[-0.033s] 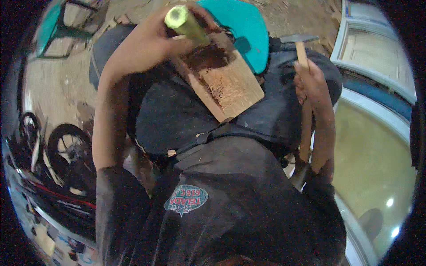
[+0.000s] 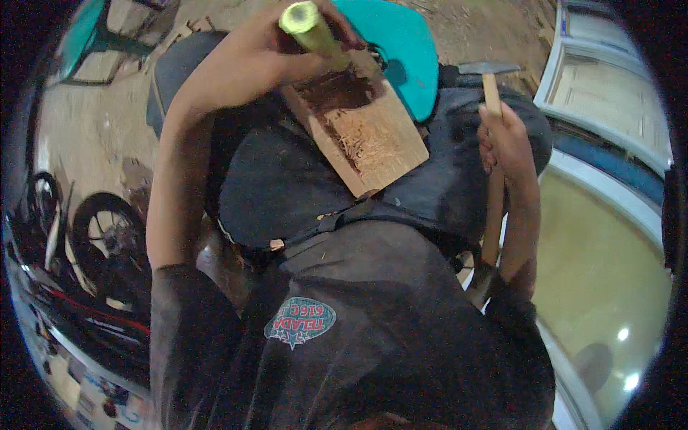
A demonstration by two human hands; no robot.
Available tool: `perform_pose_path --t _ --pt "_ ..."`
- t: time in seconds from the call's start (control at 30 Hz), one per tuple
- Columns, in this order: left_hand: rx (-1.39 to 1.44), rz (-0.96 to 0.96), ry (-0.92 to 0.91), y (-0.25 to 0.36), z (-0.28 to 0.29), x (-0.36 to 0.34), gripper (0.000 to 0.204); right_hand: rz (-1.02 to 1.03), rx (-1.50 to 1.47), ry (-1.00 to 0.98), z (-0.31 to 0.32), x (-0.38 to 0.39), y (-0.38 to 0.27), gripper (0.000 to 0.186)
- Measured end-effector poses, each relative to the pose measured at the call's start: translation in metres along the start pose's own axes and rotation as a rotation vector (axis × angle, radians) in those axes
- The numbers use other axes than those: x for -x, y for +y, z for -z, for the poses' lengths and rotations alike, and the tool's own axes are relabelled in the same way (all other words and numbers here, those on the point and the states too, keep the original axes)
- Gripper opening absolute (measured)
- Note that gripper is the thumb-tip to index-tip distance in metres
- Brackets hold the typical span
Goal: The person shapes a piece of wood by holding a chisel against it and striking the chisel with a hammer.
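A wooden block (image 2: 390, 154) lies across my lap, with a hollow cut into its upper face and curled shavings inside. My left hand (image 2: 269, 61) is wrapped round a chisel (image 2: 315, 36), whose yellow-green handle points up toward me. Its blade is hidden behind the handle and fingers, over the far end of the hollow. Off to the right, above my right thigh, my right hand (image 2: 505, 132) grips a hammer (image 2: 490, 86) by its wooden handle. The hammer's steel head is up and apart from both chisel and block.
A teal plastic piece (image 2: 401, 50) sits just beyond the block. White-framed panels (image 2: 602, 251) stand close by my right arm. Over on the left are a wheel (image 2: 107, 229) and dark machine parts. Wood scraps lie on the floor farther off.
The chisel's handle end has shifted slightly right and away. My right hand and the hammer sit a touch lower and farther right. The block has hardly moved.
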State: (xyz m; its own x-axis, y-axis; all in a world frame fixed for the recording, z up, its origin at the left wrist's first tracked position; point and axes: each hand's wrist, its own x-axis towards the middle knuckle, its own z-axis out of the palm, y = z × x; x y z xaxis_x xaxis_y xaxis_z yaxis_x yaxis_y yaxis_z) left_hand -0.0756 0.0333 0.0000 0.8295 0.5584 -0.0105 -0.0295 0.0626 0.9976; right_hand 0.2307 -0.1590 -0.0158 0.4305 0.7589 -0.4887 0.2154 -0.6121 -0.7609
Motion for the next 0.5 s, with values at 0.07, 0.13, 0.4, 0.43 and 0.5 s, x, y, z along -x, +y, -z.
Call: perform_pose_path --t 0.07,0.13,0.4,0.43,0.5 --pt "-0.079 -0.07 -0.064 -0.004 0.01 -0.007 0.024 -0.042 0.007 0.012 -0.002 0.003 -0.004 0.022" --pt "-0.114 -0.069 -0.058 0.023 0.007 0.001 0.018 -0.123 0.013 0.031 -0.004 0.003 -0.008 0.021" --pt "0.032 -0.123 -0.199 0.008 0.013 0.0 0.016 -0.104 -0.176 -0.023 -0.008 0.021 -0.016 0.017" --pt "0.0 -0.115 -0.202 0.012 0.011 0.001 0.017 -0.096 -0.176 -0.018 -0.009 0.023 -0.017 0.017" --pt "-0.065 -0.096 -0.211 0.018 0.006 0.003 0.019 -0.081 -0.18 -0.007 -0.011 0.025 -0.019 0.017"
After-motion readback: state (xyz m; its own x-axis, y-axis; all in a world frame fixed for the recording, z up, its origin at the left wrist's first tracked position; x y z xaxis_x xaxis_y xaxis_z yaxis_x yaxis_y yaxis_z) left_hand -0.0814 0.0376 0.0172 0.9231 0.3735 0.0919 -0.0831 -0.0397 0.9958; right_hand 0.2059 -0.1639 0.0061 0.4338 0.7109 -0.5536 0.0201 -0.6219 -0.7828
